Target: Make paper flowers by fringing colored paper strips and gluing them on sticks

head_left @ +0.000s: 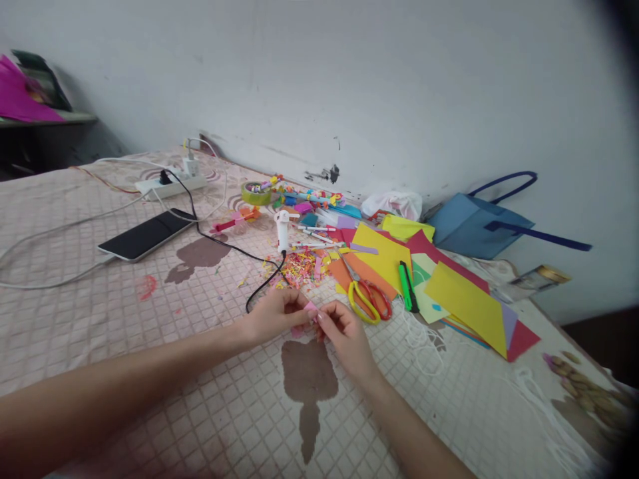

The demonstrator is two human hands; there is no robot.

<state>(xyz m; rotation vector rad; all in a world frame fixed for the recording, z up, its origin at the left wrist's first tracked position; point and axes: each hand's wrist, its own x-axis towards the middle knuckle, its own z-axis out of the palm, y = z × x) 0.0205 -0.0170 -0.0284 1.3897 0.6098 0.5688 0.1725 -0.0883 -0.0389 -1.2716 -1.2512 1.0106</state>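
The person's left hand [277, 314] and right hand [345, 334] are drawn together at the fingertips, pinching a small pink paper piece [310, 307] between them. The work seems partway along: beyond the hands lies at least one stick covered in coloured bits [312, 197], apparently finished, while nearer white sticks [319, 229] look bare and presumably remain to be dressed. The pink piece itself appears to be in mid-shaping; its exact fold cannot be made out.

Counted, there is one glue gun [282, 233] standing just beyond the hands, one pair of scissors [356, 278] and one green cutter [408, 287] to the right of the right hand, and one roll of tape [256, 197] farther past the left hand. At least three white sticks show. Two large yellow sheets [464, 306] top the paper right of the hands; the layers beneath overlap too much to count. Two bundles of white string [422, 342] lie rightward on the desk [224, 412]. The paper shreds [301, 268] just ahead of the hands are too many to number.
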